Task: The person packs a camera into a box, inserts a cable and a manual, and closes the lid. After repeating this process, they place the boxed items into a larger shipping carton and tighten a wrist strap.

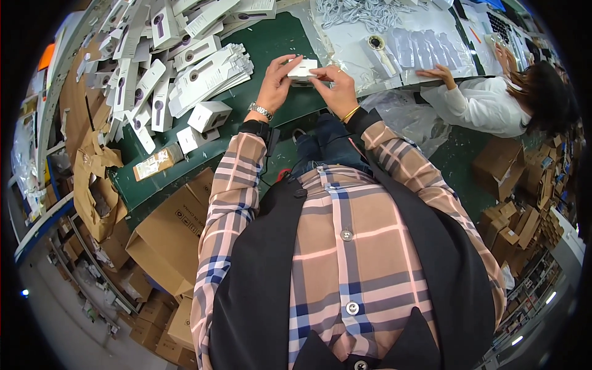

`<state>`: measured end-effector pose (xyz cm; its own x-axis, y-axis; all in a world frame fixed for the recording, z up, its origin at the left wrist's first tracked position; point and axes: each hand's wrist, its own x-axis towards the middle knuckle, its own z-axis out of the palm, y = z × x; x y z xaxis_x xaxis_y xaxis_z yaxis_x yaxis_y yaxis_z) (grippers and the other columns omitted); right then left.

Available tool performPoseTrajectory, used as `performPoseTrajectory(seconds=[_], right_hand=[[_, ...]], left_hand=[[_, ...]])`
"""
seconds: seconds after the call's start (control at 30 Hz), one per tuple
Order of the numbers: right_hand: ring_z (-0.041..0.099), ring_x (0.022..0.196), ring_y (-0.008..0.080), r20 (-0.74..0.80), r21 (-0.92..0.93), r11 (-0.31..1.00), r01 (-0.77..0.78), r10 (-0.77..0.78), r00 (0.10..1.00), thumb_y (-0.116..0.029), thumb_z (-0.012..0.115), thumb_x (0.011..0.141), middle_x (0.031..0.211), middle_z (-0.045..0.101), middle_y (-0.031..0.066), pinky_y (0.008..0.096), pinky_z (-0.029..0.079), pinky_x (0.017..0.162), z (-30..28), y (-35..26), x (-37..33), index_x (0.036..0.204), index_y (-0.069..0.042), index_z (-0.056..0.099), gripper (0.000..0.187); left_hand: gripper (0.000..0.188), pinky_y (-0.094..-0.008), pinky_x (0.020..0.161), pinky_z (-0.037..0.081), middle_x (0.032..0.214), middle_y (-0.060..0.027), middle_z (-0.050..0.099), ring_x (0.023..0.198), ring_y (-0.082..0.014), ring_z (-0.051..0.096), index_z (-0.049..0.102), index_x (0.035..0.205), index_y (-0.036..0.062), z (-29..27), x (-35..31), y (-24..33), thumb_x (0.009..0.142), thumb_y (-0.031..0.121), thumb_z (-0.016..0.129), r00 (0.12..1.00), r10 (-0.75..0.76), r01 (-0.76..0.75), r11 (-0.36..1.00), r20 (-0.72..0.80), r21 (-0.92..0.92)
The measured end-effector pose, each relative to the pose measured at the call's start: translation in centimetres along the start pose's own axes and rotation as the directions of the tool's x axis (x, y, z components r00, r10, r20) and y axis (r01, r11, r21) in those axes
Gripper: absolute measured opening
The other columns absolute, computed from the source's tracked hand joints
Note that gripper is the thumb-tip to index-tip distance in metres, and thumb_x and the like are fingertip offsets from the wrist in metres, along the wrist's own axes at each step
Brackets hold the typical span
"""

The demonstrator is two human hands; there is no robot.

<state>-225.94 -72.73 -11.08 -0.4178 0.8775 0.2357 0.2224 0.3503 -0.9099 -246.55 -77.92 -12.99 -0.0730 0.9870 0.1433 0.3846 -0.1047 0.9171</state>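
Between my two hands, a small white carton [303,69] is held over the green tabletop [271,46], close to its front edge. My left hand [275,81] grips the carton's left end, with the fingers bent over its top. At the other end, my right hand [337,86] pinches it between thumb and fingers. The carton's underside is hidden. To the left of my left hand lies a stack of flattened white cartons [209,77]. Nearer the edge, a white box [209,115] stands on the green surface, partly over another white box [196,140].
Many white printed boxes [161,28] heap up at the far left. A tape roll [376,43], clear plastic pieces [425,49] and pale cords [364,13] lie right of me. A co-worker in white [475,108] works there. Brown cardboard boxes [169,231] stand below the table.
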Motion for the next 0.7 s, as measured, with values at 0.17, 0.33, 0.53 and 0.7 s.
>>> performPoseTrajectory(seconds=[0.17,0.33,0.53,0.7], right_hand=[[0.070,0.087,0.0216,0.038,-0.088,0.987,0.133,-0.130,0.991,0.000,0.079,0.085,0.098,0.070,0.0103,0.0314,0.056,0.079,-0.6,1.0,-0.1,0.111,-0.007,0.077,0.027],[0.068,0.095,0.0254,0.122,-0.277,0.914,0.295,-0.271,0.955,-0.003,0.079,0.085,0.112,0.067,0.0107,0.0344,0.055,0.082,-1.0,1.2,-0.9,0.110,-0.009,0.079,0.025],[0.065,0.102,0.0280,0.182,-0.366,0.840,0.401,-0.358,0.916,-0.009,0.081,0.085,0.115,0.064,0.0092,0.0397,0.054,0.089,-1.7,0.9,-0.1,0.112,-0.010,0.079,0.027],[0.062,0.112,0.0257,0.044,-0.127,0.973,0.191,-0.187,0.981,-0.011,0.083,0.085,0.117,0.062,0.0076,0.0405,0.051,0.095,-0.3,2.3,0.4,0.109,-0.010,0.079,0.024]], left_hand=[[0.064,-0.0384,0.109,0.047,0.157,-0.0111,0.044,0.132,-0.0308,0.053,0.057,0.151,0.0242,-1.2,-0.6,1.5,0.092,0.000,0.066,0.990,0.051,-0.077,0.976,0.130,0.204],[0.068,-0.0445,0.111,0.046,0.165,-0.0128,0.036,0.133,-0.0380,0.051,0.051,0.154,0.0278,-0.8,-1.4,2.4,0.092,0.012,0.072,0.974,0.198,-0.228,0.851,0.113,0.472],[0.073,-0.0466,0.109,0.047,0.161,-0.0136,0.039,0.134,-0.0387,0.051,0.048,0.156,0.0287,0.6,-1.6,1.3,0.089,0.018,0.078,0.972,0.229,-0.225,0.821,0.057,0.525],[0.076,-0.0435,0.104,0.051,0.147,-0.0131,0.049,0.125,-0.0372,0.058,0.049,0.155,0.0277,1.8,-0.1,-0.1,0.087,0.017,0.080,0.997,0.075,-0.077,0.965,0.015,0.250]])
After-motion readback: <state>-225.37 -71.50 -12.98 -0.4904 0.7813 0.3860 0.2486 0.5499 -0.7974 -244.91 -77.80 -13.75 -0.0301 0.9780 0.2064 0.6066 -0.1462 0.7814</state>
